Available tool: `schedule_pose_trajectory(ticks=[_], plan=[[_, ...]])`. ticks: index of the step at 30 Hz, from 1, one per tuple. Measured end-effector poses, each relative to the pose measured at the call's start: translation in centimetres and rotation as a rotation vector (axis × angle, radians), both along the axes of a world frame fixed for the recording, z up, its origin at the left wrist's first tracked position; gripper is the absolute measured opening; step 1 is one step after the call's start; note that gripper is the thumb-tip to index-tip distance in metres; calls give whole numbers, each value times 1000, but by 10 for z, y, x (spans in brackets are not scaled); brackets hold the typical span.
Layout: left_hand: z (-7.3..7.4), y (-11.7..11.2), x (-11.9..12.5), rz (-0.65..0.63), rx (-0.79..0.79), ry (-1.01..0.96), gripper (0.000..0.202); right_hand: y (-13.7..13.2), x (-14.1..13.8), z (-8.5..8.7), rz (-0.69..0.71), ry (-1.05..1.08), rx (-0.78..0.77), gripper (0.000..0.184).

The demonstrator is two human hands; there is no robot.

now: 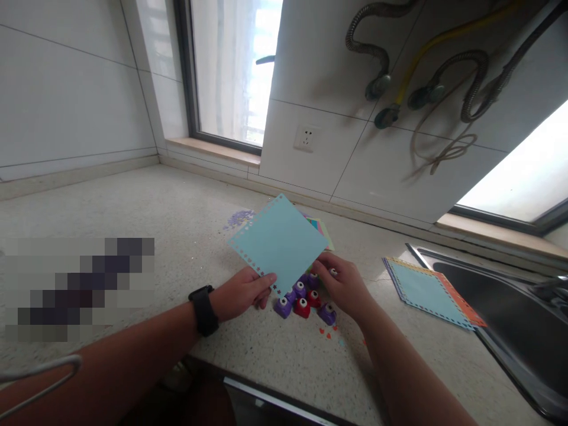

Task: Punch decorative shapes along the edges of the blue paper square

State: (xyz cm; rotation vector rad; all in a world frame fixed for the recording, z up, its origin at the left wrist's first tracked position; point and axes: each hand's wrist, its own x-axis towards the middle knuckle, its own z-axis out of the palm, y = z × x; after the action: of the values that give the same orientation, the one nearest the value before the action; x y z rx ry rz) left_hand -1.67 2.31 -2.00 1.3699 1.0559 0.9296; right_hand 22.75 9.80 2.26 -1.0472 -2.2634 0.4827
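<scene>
My left hand (251,290) pinches the lower left edge of a light blue paper sheet (281,242), thumb on top. Small shapes are punched along the sheet's two left edges. By the sheet's lower right side, my right hand (344,284) has its fingers curled around a craft punch (332,272); only its white button shows, the body being hidden. Between my hands stand several more craft punches, among them a purple one (283,306), a red one (302,307) and another purple one (328,314).
Purple paper bits (239,219) lie behind the sheet, and orange bits (328,335) near the front. Coloured papers (327,235) show partly behind the sheet. To the right, a stack of punched sheets (426,293) overlaps the rim of a sink (501,296). A wall closes the counter's back.
</scene>
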Motion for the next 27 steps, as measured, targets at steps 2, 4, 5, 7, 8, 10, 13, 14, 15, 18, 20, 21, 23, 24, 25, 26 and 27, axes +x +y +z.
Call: schedule_pose_trajectory(ticks=[2, 4, 5, 7, 8, 10, 13, 14, 15, 18, 20, 21, 23, 24, 25, 26, 27], plan=[[0, 0, 0, -4, 3, 6, 54, 0, -1, -1, 21, -63, 32, 23], [-1, -1, -1, -4, 5, 5, 54, 1, -2, -3, 31, -135, 81, 22], [-1, -1, -1, -5, 6, 2, 54, 2, -2, -3, 33, -164, 105, 22], [-1, -2, -1, -2, 4, -6, 54, 3, -1, -4, 34, -200, 136, 23], [0, -2, 0, -1, 2, -8, 54, 4, -1, -3, 34, -208, 142, 24], [1, -2, 0, 0, -1, -2, 54, 4, -1, -1, 33, -201, 146, 25], [2, -3, 0, -3, 4, 18, 56, 4, 0, 1, 23, -194, 147, 24], [2, -3, 0, -3, 5, 22, 56, 4, 0, 1, 17, -196, 150, 23], [2, -3, 0, -4, 6, 24, 57, 3, 0, 1, 14, -199, 150, 22], [1, -2, -1, -11, 11, 13, 56, 3, -1, -1, 27, -203, 143, 20], [0, -2, -1, -20, 19, 9, 56, 3, -2, -3, 40, -214, 139, 19], [0, -1, -1, -21, 22, 9, 56, 4, -2, -4, 42, -223, 138, 19], [1, -2, -1, -19, 23, 6, 56, 4, -2, -5, 46, -238, 134, 21], [2, -2, -1, -17, 22, 3, 56, 4, -2, -5, 51, -241, 134, 22], [3, -2, 0, -16, 20, 2, 55, 4, -1, -5, 61, -243, 137, 22], [4, -2, 0, -16, 20, 4, 55, 4, -1, -5, 73, -242, 144, 22], [4, -3, 0, -17, 20, 13, 55, 4, -1, -5, 89, -239, 151, 22]])
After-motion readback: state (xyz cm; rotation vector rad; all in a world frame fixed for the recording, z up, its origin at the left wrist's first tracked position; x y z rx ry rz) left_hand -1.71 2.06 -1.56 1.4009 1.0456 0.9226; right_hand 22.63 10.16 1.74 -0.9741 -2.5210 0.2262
